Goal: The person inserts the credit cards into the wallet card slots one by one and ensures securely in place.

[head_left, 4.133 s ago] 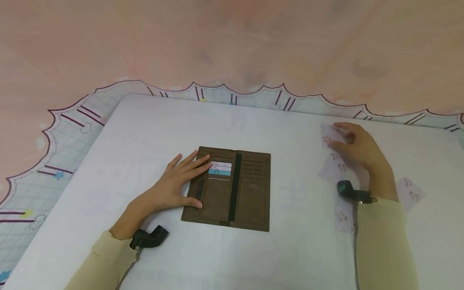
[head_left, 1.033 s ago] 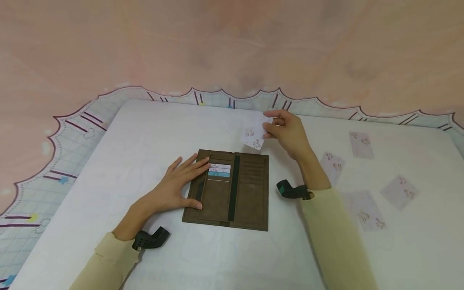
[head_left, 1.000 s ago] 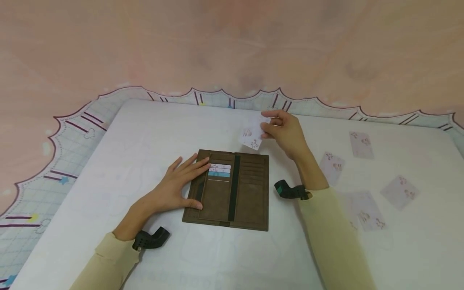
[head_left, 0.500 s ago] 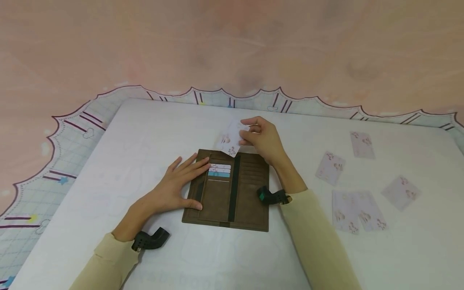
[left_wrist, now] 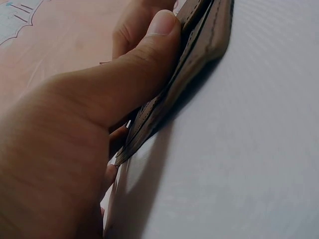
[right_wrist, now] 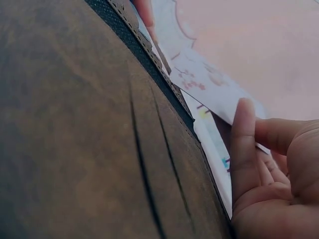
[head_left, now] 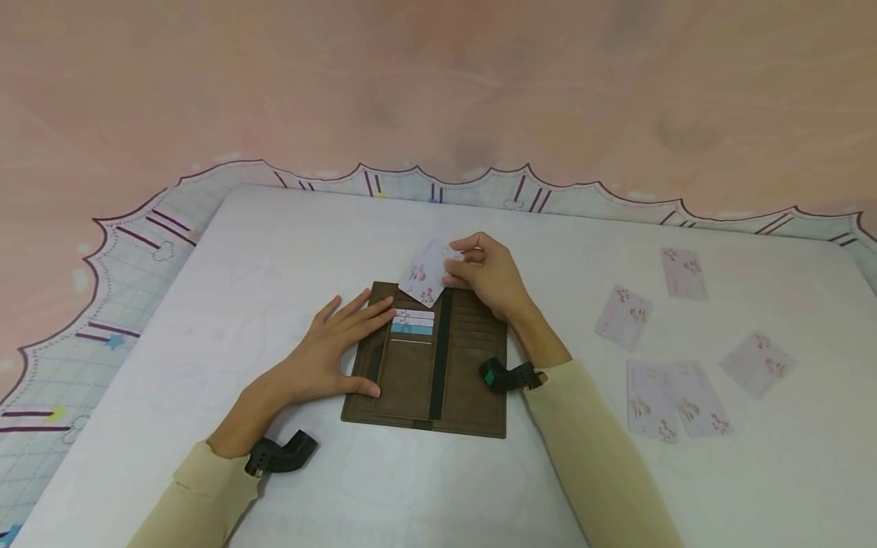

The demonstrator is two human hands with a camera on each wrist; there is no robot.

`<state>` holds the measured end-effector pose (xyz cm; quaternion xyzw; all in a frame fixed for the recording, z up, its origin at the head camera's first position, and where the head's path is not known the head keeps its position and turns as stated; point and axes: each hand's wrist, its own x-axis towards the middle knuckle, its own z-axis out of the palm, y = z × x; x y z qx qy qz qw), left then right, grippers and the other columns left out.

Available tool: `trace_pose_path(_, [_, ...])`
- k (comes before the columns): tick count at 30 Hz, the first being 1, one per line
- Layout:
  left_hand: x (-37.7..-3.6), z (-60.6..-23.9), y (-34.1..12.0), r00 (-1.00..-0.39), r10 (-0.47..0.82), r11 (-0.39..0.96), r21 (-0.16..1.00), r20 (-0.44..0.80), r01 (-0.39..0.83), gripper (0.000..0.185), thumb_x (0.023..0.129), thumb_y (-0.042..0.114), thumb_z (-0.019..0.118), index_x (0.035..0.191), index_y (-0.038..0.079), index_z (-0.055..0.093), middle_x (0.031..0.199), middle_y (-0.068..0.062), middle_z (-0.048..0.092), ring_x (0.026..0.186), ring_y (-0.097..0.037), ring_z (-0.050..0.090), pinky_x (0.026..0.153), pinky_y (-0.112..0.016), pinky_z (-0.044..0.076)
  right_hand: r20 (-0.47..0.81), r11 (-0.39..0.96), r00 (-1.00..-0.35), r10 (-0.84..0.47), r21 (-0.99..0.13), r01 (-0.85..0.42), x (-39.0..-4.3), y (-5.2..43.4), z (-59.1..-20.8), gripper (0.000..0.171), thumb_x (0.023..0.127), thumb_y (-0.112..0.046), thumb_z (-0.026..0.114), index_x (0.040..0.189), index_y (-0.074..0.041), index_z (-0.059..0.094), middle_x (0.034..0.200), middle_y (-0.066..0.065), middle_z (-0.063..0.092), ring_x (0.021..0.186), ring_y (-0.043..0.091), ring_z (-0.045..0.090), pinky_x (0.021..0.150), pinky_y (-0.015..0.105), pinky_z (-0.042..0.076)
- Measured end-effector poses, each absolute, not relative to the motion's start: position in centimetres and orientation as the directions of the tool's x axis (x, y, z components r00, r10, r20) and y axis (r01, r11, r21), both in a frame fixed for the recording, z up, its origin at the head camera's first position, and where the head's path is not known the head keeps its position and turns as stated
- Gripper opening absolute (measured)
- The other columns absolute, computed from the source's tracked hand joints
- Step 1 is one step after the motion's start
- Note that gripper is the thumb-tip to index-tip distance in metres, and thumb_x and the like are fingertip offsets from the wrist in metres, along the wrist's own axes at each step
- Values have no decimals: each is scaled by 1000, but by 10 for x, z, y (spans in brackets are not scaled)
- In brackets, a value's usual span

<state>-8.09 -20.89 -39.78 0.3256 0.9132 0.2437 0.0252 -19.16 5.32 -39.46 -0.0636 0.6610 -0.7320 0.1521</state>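
Head view: the person's right hand is pinching a printed card, its other fingers bent, and is holding it tilted over the upper edge of the left panel of an opened brown wallet. The wallet is lying on the white table, and its left panel is bearing a short stack of slotted cards. The left hand is resting on the wallet's left side, its fingers straight and spread, gripping nothing. Five loose cards are lying to the right. I am judging the step in hand to be lining the card up with a slot; the next move would be calling for squaring its tilt and lowering its edge, with the wallet braced.

Left wrist view: the left thumb is lying along the wallet's face; a shadow, not evident from above, is showing under the near edge.

Right wrist view: the card is standing at a slant, its held end visibly raised, which the head view is flattening. Whether its far corner is touching the wallet, I am unable to tell.
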Motion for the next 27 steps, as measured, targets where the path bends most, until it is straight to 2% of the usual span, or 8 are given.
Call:
trace_pose_path(14, [-81, -396, -208, -790, 606, 680, 458, 90, 573, 105, 67, 53, 80, 151, 14, 31, 156, -6, 27, 144, -31, 10, 111, -57, 0, -73, 36, -932, -356, -997, 64, -191, 55, -397, 26, 89, 4, 63, 113, 4, 54, 81, 16, 56, 69, 23, 69, 70, 33, 57])
trace_pose_path(21, [-81, -395, -207, -803, 593, 697, 458, 65, 552, 105, 67, 55, 80, 151, 16, 30, 156, -5, 26, 145, -30, 8, 112, -56, 0, -62, 258, -918, -392, -965, -45, -189, 56, -394, 25, 92, -5, 63, 116, -3, 59, 78, 13, 59, 66, 22, 67, 67, 30, 55])
trace_pose_path(27, [-80, -394, -207, -804, 591, 694, 463, 74, 552, 105, 67, 55, 80, 151, 15, 31, 155, -5, 27, 145, -31, 9, 111, -57, 0, -35, 337, -911, -411, -934, -117, -187, 51, -393, 25, 93, -9, 63, 118, -5, 61, 81, 10, 63, 63, 21, 64, 63, 30, 52])
